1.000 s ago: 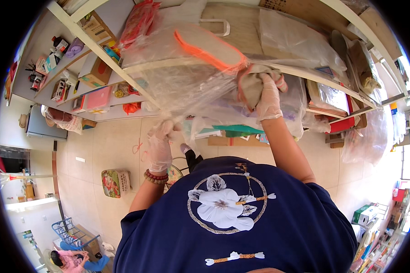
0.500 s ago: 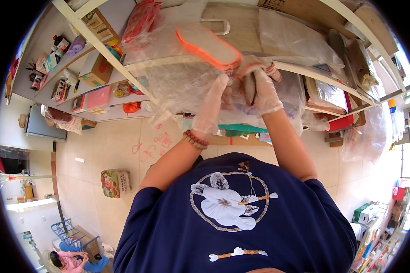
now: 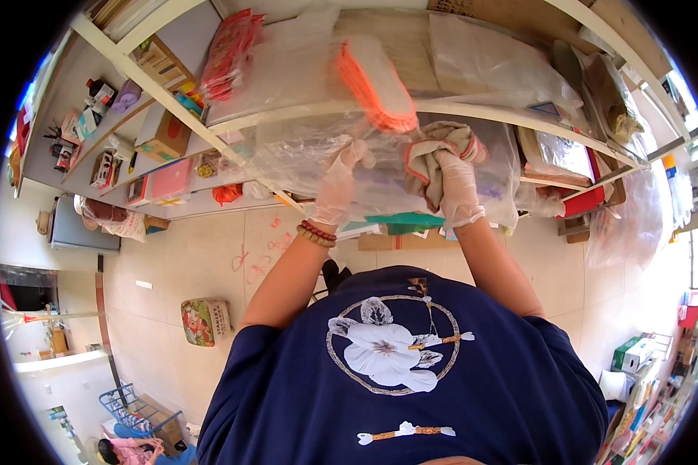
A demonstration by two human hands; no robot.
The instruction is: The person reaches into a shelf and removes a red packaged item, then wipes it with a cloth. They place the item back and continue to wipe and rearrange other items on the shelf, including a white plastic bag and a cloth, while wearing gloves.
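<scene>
The oblong stack of pale grey cloth pieces with bright orange edges lies ahead of and between the hands, on the cream-railed shelf, its near end overhanging the rail. Judging by this, the stack is already gathered in layers, while the crumpled grey cloth piece with red-and-white striped trim is apart from it and still being handled; how many pieces are left cannot be told.

The right hand, in a thin see-through plastic glove, grasps the grey cloth, which bunches ahead of the fingers and hangs to their left. The left hand, gloved likewise, is raised with its fingers bent in front of the clear, wrinkled plastic film; whether it pinches any of that film I cannot tell. Beyond the left hand, farther off, lie red plastic packets; below and left of it, thin red loops lie on the floor.

Half a second ago the left hand was close beside the right one, at the cloth; now a gap parts them. The stack points more steeply away from the hands and shows more of its layered orange edges.
</scene>
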